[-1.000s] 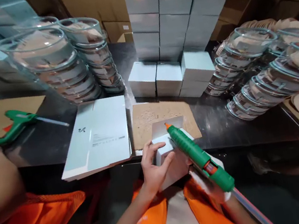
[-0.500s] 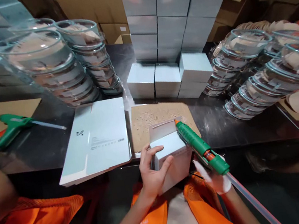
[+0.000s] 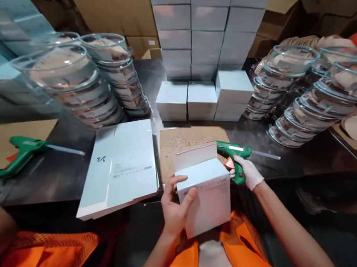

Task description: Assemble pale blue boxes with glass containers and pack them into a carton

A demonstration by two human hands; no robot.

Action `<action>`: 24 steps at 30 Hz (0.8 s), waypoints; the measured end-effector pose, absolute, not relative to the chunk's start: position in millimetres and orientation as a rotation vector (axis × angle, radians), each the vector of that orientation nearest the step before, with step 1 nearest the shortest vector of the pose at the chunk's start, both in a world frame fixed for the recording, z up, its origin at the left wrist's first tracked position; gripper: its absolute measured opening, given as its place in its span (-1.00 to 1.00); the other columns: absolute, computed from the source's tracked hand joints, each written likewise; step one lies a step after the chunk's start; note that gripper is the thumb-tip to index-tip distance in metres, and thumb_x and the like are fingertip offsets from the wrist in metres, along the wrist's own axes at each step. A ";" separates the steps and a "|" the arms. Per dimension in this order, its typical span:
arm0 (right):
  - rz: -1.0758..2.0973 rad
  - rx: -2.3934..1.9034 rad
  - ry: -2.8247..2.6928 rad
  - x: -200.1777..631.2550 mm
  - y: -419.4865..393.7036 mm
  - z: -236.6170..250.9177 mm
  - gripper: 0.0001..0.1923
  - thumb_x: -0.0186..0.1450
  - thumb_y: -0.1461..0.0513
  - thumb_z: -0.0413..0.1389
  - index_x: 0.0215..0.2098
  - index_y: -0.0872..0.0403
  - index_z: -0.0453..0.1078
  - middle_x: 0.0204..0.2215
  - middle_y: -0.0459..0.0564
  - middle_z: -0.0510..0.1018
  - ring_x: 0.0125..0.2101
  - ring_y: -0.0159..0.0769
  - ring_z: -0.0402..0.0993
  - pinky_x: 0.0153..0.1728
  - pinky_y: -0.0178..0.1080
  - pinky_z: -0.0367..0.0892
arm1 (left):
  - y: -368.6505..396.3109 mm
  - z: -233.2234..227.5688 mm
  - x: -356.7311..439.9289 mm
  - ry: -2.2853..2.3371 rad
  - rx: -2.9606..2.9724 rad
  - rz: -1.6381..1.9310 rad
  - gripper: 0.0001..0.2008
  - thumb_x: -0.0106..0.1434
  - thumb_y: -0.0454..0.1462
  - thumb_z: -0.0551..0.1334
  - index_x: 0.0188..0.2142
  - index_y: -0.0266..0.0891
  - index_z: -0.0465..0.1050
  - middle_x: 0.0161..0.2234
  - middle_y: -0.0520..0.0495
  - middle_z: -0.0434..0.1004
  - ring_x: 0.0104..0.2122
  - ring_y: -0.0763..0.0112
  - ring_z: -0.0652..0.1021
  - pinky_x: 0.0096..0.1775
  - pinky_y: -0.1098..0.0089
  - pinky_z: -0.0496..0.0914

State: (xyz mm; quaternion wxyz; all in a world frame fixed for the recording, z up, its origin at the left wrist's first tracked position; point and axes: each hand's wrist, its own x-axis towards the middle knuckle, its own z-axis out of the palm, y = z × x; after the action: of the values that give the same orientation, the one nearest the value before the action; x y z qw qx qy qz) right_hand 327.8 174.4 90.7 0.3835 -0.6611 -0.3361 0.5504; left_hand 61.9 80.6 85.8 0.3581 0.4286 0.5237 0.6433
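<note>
A white cardboard box [image 3: 206,201] with its top flap [image 3: 195,155] raised is gripped at its left side by my left hand [image 3: 174,206], the thumb lying on the near face. My right hand [image 3: 247,170], in a white glove, is wrapped round the handle of a green hot glue gun [image 3: 236,153]. The gun lies on its side just right of the box, over the edge of a brown cardboard pad [image 3: 165,144]. Its tip is hidden behind the flap, and a clear glue stick [image 3: 266,154] sticks out of its rear.
Flat white cartons [image 3: 119,165] lie left of the pad. Another green glue gun [image 3: 25,151] rests further left. Stacked glass bowls [image 3: 73,91] and more glass bowls [image 3: 298,101] flank a wall of white boxes [image 3: 205,25]. Other people stand on both sides.
My right hand has swung the glue gun from pointing away along the flap to lying sideways, right of the box. My left hand has kept hold of the box, which is turned slightly.
</note>
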 end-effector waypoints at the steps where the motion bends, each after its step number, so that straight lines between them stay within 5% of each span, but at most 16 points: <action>1: 1.400 -1.731 -0.880 332.5 178.4 92.9 -0.49 0.15 -0.19 0.25 -0.51 0.10 0.53 -0.70 0.04 0.53 -0.68 -0.21 0.45 -0.59 -0.19 0.42 | 80.1 87.9 60.6 1.346 1.099 1.667 -0.62 0.15 0.04 0.50 -0.19 -0.13 0.60 -0.12 -0.05 0.56 -0.22 0.31 0.59 -0.24 0.42 0.43; 4: 1.272 -1.860 -0.948 342.0 174.2 110.9 -0.60 0.18 -0.10 0.31 -0.54 0.03 0.51 -0.72 -0.03 0.52 -0.65 -0.23 0.47 -0.54 -0.24 0.42 | 78.9 90.4 58.3 1.353 1.103 1.669 -0.61 0.14 0.06 0.51 -0.21 -0.13 0.61 -0.12 -0.07 0.58 -0.18 0.27 0.59 -0.23 0.41 0.43; 7: 1.090 -1.670 -1.093 325.1 159.9 137.2 -0.63 0.13 -0.04 0.40 -0.22 0.01 0.64 -0.37 0.00 0.74 -0.37 -0.19 0.65 -0.31 -0.24 0.52 | 79.3 89.5 62.2 1.355 1.127 1.649 -0.61 0.12 0.06 0.52 -0.23 -0.13 0.62 -0.08 -0.10 0.59 -0.04 0.18 0.59 -0.16 0.39 0.44; 9: 1.206 -1.430 -1.194 302.2 154.2 150.1 -0.47 0.11 -0.03 0.43 -0.03 0.04 0.65 -0.15 0.05 0.75 -0.18 -0.11 0.68 -0.16 -0.18 0.55 | 79.8 88.5 67.8 1.331 1.145 1.634 -0.60 0.11 0.07 0.52 -0.24 -0.13 0.61 -0.09 -0.12 0.60 0.02 0.13 0.58 -0.09 0.36 0.45; 13: 1.510 -1.225 -1.154 277.2 154.9 155.0 -0.47 0.10 -0.02 0.46 -0.06 0.08 0.64 -0.20 0.03 0.74 -0.23 -0.10 0.66 -0.15 -0.13 0.55 | 81.0 86.3 76.8 1.287 1.151 1.606 -0.56 0.13 0.10 0.50 -0.25 -0.16 0.56 -0.06 -0.19 0.61 0.11 0.01 0.58 0.04 0.24 0.47; 16: 1.468 -1.094 -1.414 291.2 154.6 153.2 -0.48 0.22 -0.16 0.38 -0.10 0.06 0.66 -0.13 0.07 0.72 -0.11 -0.07 0.65 -0.02 -0.07 0.53 | 84.6 85.0 75.7 1.129 1.087 1.686 -0.53 0.20 0.04 0.49 -0.05 -0.10 0.46 0.01 -0.18 0.59 0.10 0.06 0.62 0.09 0.18 0.49; 19: 1.435 -0.769 -1.849 309.1 150.2 155.5 -0.32 0.28 -0.30 0.25 0.10 -0.02 0.61 0.18 0.16 0.59 0.19 0.01 0.52 0.21 0.01 0.41 | 90.1 85.4 68.3 0.957 1.091 1.775 -0.45 0.27 -0.05 0.48 0.15 0.05 0.31 -0.04 -0.05 0.57 0.08 0.17 0.64 0.09 0.19 0.49; 21: 1.306 -0.644 -2.011 312.1 146.5 155.7 -0.32 0.29 -0.24 0.30 0.23 -0.11 0.52 0.27 0.14 0.52 0.28 -0.02 0.45 0.28 0.03 0.35 | 92.9 87.5 62.2 0.963 1.225 1.760 -0.62 0.29 -0.08 0.47 0.03 -0.03 0.46 -0.06 -0.07 0.54 0.09 0.18 0.61 0.11 0.19 0.48; 24: 1.041 -0.616 -2.122 305.8 142.5 149.8 -0.58 0.41 0.03 0.31 0.21 -0.14 0.54 0.24 0.11 0.53 0.25 -0.13 0.48 0.27 -0.03 0.38 | 93.3 93.1 56.6 0.999 1.411 1.715 -0.82 0.31 -0.12 0.45 -0.27 -0.15 0.59 -0.06 -0.14 0.49 0.11 0.15 0.56 0.16 0.16 0.45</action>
State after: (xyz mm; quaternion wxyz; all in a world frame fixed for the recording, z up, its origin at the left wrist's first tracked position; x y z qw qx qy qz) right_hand 305.8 142.5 149.8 0.3423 -0.2371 -0.8162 0.4006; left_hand 56.6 93.3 93.1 0.3458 0.5437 0.3851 0.6607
